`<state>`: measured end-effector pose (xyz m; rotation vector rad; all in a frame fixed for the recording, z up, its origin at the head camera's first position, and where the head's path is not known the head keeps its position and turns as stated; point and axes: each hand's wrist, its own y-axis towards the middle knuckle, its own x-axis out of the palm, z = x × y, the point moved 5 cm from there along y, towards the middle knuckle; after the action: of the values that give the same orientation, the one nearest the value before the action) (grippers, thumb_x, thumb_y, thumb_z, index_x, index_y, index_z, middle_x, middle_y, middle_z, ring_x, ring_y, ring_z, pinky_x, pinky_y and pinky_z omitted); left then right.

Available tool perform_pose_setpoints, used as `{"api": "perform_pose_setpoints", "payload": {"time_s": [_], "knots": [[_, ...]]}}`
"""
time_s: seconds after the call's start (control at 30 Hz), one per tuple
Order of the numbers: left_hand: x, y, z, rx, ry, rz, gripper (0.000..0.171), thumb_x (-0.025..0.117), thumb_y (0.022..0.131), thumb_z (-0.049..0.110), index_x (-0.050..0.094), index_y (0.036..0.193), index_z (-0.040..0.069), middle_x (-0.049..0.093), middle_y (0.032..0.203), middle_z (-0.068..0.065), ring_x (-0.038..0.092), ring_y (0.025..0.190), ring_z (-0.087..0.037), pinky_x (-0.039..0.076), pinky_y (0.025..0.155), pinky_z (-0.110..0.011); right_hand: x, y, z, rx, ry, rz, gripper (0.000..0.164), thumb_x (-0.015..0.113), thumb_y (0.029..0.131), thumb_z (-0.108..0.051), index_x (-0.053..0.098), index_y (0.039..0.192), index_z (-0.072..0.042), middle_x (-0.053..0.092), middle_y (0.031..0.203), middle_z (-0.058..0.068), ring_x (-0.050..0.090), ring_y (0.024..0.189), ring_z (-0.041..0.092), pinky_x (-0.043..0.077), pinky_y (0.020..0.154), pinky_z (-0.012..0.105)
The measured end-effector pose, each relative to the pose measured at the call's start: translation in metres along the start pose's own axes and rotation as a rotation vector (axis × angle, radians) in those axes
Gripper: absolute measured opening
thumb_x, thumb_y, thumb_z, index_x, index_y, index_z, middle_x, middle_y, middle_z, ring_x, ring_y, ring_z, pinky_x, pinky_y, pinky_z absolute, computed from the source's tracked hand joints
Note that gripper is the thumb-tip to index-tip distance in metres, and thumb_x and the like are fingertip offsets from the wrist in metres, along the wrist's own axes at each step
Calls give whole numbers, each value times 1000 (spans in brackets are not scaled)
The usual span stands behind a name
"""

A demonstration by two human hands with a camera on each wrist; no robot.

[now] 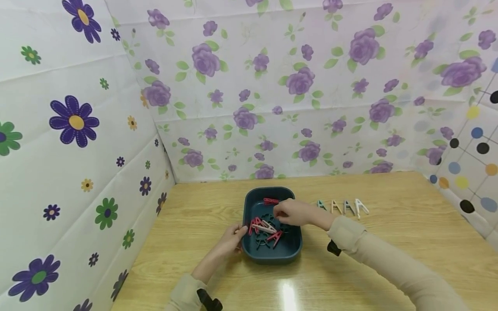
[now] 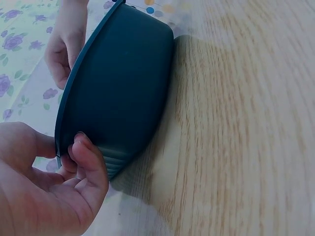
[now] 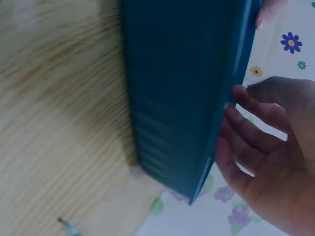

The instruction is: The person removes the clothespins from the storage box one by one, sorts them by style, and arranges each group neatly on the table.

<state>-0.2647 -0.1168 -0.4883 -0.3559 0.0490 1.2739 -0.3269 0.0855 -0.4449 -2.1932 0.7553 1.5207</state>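
A dark teal plastic bin [image 1: 274, 255] stands on the table with red clothespins [image 1: 275, 236], a whitish clothespin [image 1: 265, 228] and dark green pieces [image 1: 263, 241] inside. My left hand [image 1: 232, 238] grips the bin's left rim between thumb and curled fingers, which the left wrist view shows close up. Over the right part of the bin, my right hand [image 1: 292, 212] reaches in with bent fingers. In the right wrist view its thumb and index finger come close together beside the bin wall [image 3: 182, 73]. Whether anything sits between those fingertips is hidden.
To the right of the bin, a row of clothespins lies on the wooden table [image 1: 389, 242]: green [image 1: 321, 205], beige [image 1: 335, 206], grey [image 1: 348, 207] and white [image 1: 361, 207]. Flower-patterned cloth [image 1: 241, 142] hangs along the table's back and left edges, with dotted cloth on the right.
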Motion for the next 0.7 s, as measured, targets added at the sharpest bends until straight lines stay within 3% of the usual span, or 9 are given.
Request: {"api": "perform_pose_setpoints", "payload": {"time_s": [0.17,0.33,0.5,0.7], "knots": [[0,-5,6,7,-2,-8,32,41,105,22,49,108,-8,51,68,-4,48,56,-12,40,54,-26,4,12,-6,43,-7,-134,18,54,96,-13,69,106,-8,65,89,-3,52,71,5,47,70,24],[-1,7,-8,-8,13,-2,33,41,105,24,50,108,-7,50,66,-2,48,56,-11,40,54,-26,12,25,-11,123,-27,-248,19,55,96,-13,68,110,-10,66,95,-2,56,77,6,50,75,27],[-1,13,-16,-18,10,-1,35,41,105,29,51,109,-4,51,64,-1,49,55,-11,40,52,-26,21,33,-16,190,-9,-314,18,57,95,-10,65,110,-14,63,94,-3,52,72,8,45,68,27],[-2,12,-15,-28,1,-5,35,41,105,29,52,111,-4,51,65,-2,49,54,-11,41,52,-26,31,37,-19,199,-22,-335,15,59,94,-9,61,108,-16,56,87,-4,47,68,9,39,64,26]]}}
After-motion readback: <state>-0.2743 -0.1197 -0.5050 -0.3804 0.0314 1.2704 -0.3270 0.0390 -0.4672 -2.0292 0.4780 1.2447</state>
